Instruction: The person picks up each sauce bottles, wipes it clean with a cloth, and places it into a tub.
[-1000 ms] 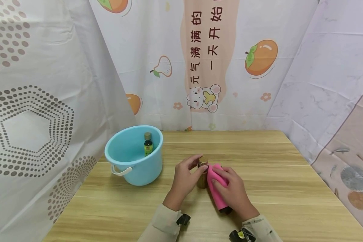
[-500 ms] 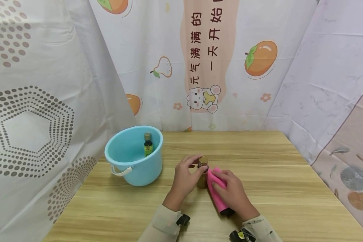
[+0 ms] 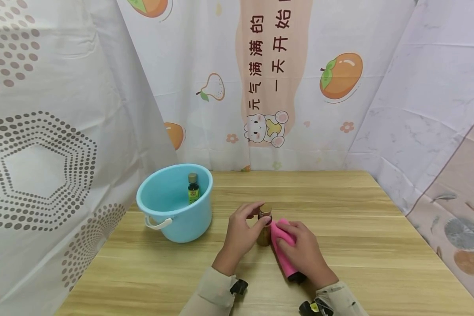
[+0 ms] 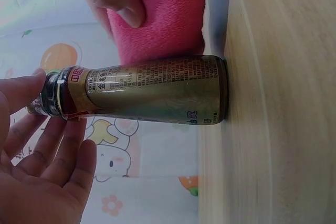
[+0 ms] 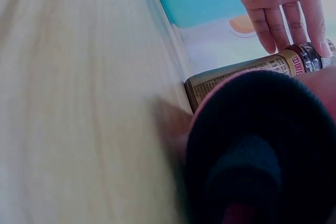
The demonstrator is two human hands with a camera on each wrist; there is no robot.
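A small glass bottle with a gold label stands upright on the table. My left hand pinches its neck between thumb and fingers, just below the cap. On the bottle's other side my right hand grips a fuzzy pink cloth, which lies right against the label in the left wrist view. The cloth is bent into a tube, and its dark inner side fills much of the right wrist view. Part of the label is hidden behind the cloth there.
A light blue bucket with a white handle stands to the left. Inside it is another bottle, dark with a green-yellow label. The wooden table meets printed curtains at the back and sides.
The pink cloth has slid slightly down along the bottle with my right hand, and its upper end sits lower. My left hand and the bottle stay in place.
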